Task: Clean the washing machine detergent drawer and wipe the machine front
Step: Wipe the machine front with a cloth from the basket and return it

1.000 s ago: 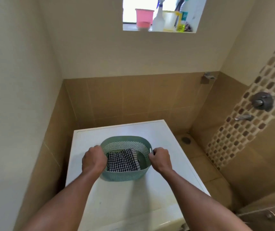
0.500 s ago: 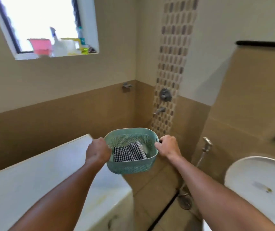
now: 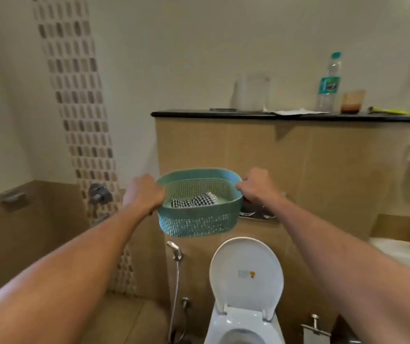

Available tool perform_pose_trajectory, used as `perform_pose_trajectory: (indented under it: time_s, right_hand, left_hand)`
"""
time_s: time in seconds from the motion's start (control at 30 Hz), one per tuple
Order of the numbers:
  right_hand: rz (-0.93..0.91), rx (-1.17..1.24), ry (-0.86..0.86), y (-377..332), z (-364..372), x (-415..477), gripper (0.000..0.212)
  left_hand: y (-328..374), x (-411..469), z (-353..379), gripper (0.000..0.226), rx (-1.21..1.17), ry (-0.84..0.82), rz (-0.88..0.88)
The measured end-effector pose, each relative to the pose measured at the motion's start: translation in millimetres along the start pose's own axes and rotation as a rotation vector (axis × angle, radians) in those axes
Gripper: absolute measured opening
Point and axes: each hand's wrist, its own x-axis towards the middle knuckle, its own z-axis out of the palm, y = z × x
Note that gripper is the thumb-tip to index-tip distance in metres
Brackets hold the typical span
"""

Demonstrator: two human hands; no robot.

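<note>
While the checked cloth (image 3: 194, 201) lies inside, the teal basket (image 3: 199, 224) hangs between the hands: left hand (image 3: 144, 194) curled round one rim, right hand (image 3: 258, 186) gripping the other (knuckles up). Below them, a raised toilet lid (image 3: 246, 276); above the right hand, a black ledge (image 3: 285, 116).

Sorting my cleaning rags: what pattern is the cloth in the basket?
The cloth is black-and-white checked; head view.

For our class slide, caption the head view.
Left hand and right hand grip a teal basket holding checked cloth near a toilet.
</note>
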Motion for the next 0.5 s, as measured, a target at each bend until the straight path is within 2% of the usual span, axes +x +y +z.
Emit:
perform_pose_trajectory:
  time_s: [0.13, 0.23, 0.5]
  right_hand:
    - [0.056, 0.097, 0.073, 5.8, -70.9, 44.1, 0.017]
    - [0.044, 0.161, 0.118, -5.7, -111.2, 79.7, 0.012]
    - [-0.062, 0.226, 0.183, -77.7, -165.6, 187.5, 0.016]
  left_hand:
    - [75.0, 53.2, -19.1, 0.033, 0.013, -0.034, 0.138]
    - [113.5, 96.6, -41.5, 0.028, -0.031, -0.030, 0.195]
    - [156.3, 232.7, -106.9, 0.014, -0.168, 0.034, 0.259]
